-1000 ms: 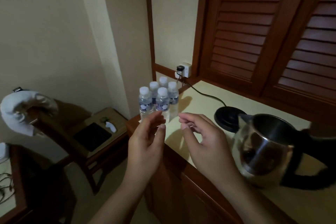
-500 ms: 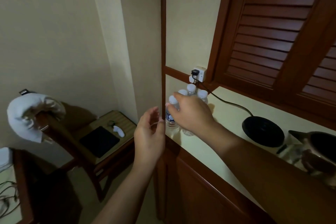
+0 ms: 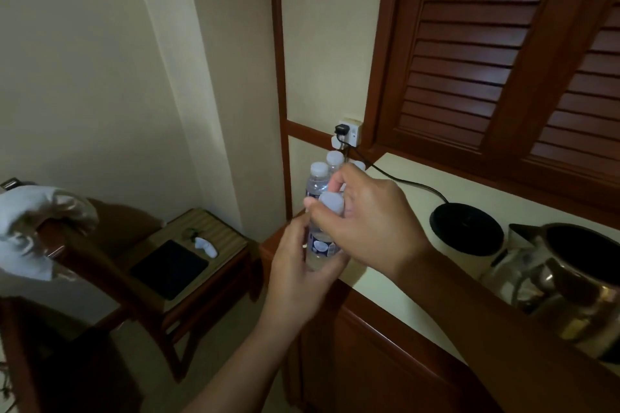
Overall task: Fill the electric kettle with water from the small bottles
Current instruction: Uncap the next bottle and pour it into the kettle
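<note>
A small clear water bottle [image 3: 320, 243] with a white cap [image 3: 332, 202] is lifted near the counter's left corner. My left hand [image 3: 297, 273] wraps its body from below. My right hand [image 3: 367, 225] pinches the cap from above. Behind them, other small bottles [image 3: 320, 174] stand clustered at the counter's back left corner, partly hidden by my right hand. The steel electric kettle [image 3: 570, 282] sits off its base at the right, lid open, dark inside. Its round black base [image 3: 466, 223] lies on the counter between the bottles and the kettle.
A black cord [image 3: 399, 179] runs from the base to a wall socket [image 3: 350, 131]. The cream counter [image 3: 402, 292] has a wooden front edge. Dark louvred shutters [image 3: 503, 60] stand behind. Lower left is a wooden side table [image 3: 228, 238] with a dark pad and a chair draped with white cloth [image 3: 30, 225].
My right hand has lifted one bottle out of the cluster and toward me. My left hand closed around its body, and the right now grips the cap. The view shifted slightly left.
</note>
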